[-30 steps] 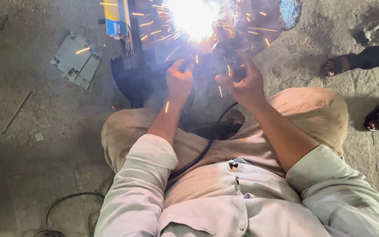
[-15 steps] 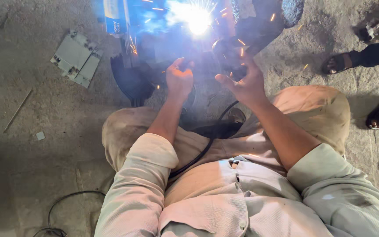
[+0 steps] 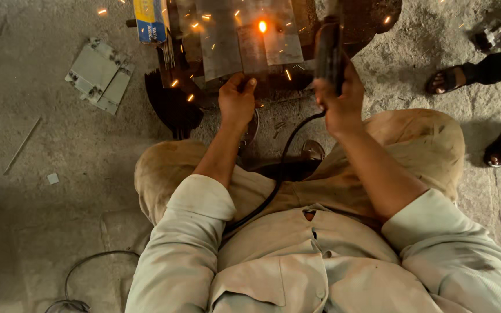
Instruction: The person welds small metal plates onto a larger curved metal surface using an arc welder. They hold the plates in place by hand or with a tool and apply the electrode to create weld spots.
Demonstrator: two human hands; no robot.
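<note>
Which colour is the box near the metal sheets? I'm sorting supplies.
The box is blue with a yellow top part, seen in the head view.

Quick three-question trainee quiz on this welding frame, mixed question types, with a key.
1. True or false: the left hand grips the steel plate.
2. Which hand holds the black welding torch? A. left B. right hand
3. Fill in: an orange ____ spot shows on the plate.

Key: 1 true; 2 B; 3 glowing.
</note>
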